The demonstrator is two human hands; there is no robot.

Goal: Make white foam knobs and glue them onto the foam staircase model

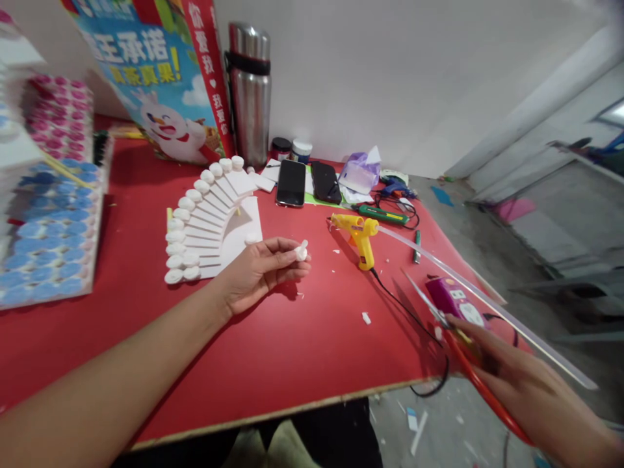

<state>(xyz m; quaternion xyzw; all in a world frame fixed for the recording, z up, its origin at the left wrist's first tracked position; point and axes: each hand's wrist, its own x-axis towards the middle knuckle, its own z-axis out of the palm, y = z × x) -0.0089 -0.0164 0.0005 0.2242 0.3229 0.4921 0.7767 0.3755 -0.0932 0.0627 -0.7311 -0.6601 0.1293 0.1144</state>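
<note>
My left hand [266, 270] is over the middle of the red table, fingers closed around a small white round piece with a short stem [301, 251]. Just behind it lies a white fan-shaped piece [209, 227], dark slits across it and several white round caps [183, 214] along its outer edge. At the right, my right hand [511, 370], blurred, grips red-handled scissors [468, 364] whose thin blades point up and left. A yellow glue gun [358, 234] stands between my hands, a long clear glue stick [468, 286] sticking out of its back.
A steel thermos [251, 97] and a printed bag [160, 84] stand against the wall, near two phones [291, 183]. Blue and white pieces [53, 240] fill the left. Right of the glue gun are a green soldering-iron-like tool [383, 214] and a purple power socket [455, 299]; cords trail over the front edge.
</note>
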